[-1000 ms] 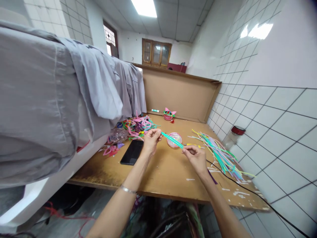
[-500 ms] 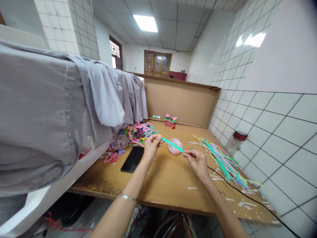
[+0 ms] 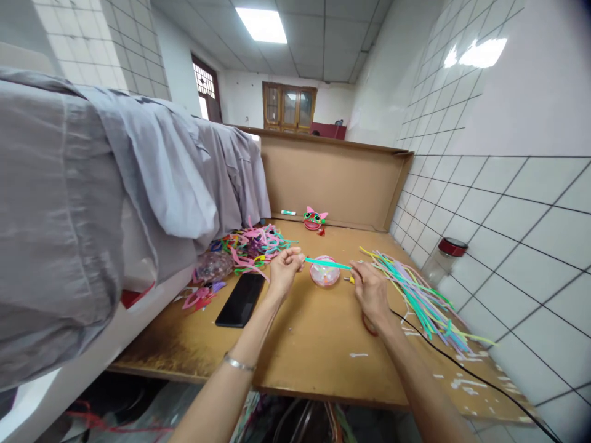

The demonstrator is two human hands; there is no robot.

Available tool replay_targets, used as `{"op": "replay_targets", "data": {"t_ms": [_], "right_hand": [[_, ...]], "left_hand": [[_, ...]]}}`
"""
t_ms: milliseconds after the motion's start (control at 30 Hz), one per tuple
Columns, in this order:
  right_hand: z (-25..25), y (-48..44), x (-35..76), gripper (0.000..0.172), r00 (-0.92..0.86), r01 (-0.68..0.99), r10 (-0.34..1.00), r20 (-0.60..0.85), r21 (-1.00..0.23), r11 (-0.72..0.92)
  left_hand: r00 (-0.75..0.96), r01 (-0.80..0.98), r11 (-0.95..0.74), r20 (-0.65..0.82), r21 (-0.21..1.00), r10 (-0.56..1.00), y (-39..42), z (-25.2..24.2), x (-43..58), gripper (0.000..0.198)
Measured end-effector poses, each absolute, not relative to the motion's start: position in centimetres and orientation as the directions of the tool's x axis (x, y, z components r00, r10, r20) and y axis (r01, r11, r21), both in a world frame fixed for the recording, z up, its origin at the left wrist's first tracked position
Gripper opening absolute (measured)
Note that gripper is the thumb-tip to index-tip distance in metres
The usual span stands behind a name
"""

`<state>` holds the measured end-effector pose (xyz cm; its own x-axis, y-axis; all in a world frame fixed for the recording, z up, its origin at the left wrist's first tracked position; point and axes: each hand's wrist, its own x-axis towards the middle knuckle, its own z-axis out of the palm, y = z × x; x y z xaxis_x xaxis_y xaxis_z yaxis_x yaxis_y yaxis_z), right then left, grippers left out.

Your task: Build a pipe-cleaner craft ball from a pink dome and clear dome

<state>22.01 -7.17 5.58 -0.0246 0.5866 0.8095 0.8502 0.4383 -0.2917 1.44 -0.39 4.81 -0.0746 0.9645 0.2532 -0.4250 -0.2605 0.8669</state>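
Note:
A teal pipe cleaner (image 3: 327, 264) is stretched between my two hands above the wooden table (image 3: 305, 332). My left hand (image 3: 284, 271) pinches its left end with fingers closed. My right hand (image 3: 369, 289) pinches its right end, also closed. Just below the stem sits a small round pink dish (image 3: 324, 272). A loose spread of coloured pipe cleaners (image 3: 415, 292) lies right of my right hand. A tangled heap of bent pipe cleaners (image 3: 252, 243) lies left of my left hand.
A black phone (image 3: 241, 299) lies flat near my left forearm. A pink toy face (image 3: 314, 219) and a green marker (image 3: 289, 213) rest by the cardboard back wall (image 3: 332, 178). Grey cloth (image 3: 115, 184) hangs at left. A red-lidded jar (image 3: 441, 261) and a black cable (image 3: 462, 363) are at right.
Both hands moved slightly farther from me and the pipe cleaner levelled out, from slanting down to the right to nearly horizontal. The view shifted a little.

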Motion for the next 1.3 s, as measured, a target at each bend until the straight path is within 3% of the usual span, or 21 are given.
{"op": "replay_targets", "data": {"t_ms": [200, 300, 433, 533, 600, 733, 833, 967, 1067, 1200, 1300], "right_hand": [[4.1, -4.3, 22.9, 0.031, -0.022, 0.971, 0.652, 0.758, -0.139, 0.194], [4.1, -2.9, 23.0, 0.027, 0.046, 0.969, 0.655, 0.754, -0.193, 0.154], [3.9, -1.0, 23.6, 0.024, 0.181, 0.908, 0.646, 0.741, -0.379, 0.180], [3.2, 0.2, 23.6, 0.024, 0.270, 0.837, 0.649, 0.711, -0.506, 0.207], [2.7, 0.7, 23.3, 0.024, 0.239, 0.810, 0.678, 0.695, -0.528, 0.256], [2.3, 1.1, 22.5, 0.026, 0.163, 0.821, 0.691, 0.705, -0.485, 0.301], [2.4, 0.9, 22.5, 0.027, 0.136, 0.874, 0.664, 0.735, -0.405, 0.269], [2.4, 0.7, 22.5, 0.030, 0.091, 0.930, 0.636, 0.766, -0.294, 0.221], [2.1, 0.6, 22.4, 0.030, 0.071, 0.954, 0.612, 0.788, -0.233, 0.189], [2.1, 0.5, 22.3, 0.028, 0.037, 0.965, 0.625, 0.779, -0.192, 0.181], [2.2, 0.6, 22.6, 0.028, 0.049, 0.952, 0.646, 0.761, -0.232, 0.201]], "left_hand": [[0.031, -0.131, -0.308, 0.315, 0.942, 0.949, 2.0, 3.2, 1.4, 0.026], [0.034, 0.047, -0.362, 0.361, 0.931, 0.932, 3.5, 2.8, 1.3, 0.024], [-0.029, 0.245, -0.422, 0.442, 0.873, 0.897, 5.1, 2.0, 1.5, 0.021], [-0.078, 0.292, -0.404, 0.443, 0.867, 0.893, 5.8, 1.0, 2.3, 0.021], [-0.105, 0.264, -0.399, 0.438, 0.878, 0.893, 5.8, 0.4, 2.9, 0.022], [-0.301, 0.178, -0.492, 0.523, 0.852, 0.798, 5.5, 0.6, 2.9, 0.020], [-0.396, 0.270, -0.543, 0.606, 0.795, 0.690, 5.5, 1.3, 1.8, 0.020], [-0.248, 0.514, -0.621, 0.795, 0.592, 0.553, 5.7, 0.9, 1.0, 0.020], [-0.128, 0.622, -0.622, 0.846, 0.475, 0.518, 5.8, 0.2, 1.1, 0.021], [-0.028, 0.656, -0.608, 0.820, 0.447, 0.572, 5.9, -0.1, 1.2, 0.022], [0.046, 0.623, -0.628, 0.779, 0.467, 0.625, 6.2, -0.1, 1.3, 0.021]]}}
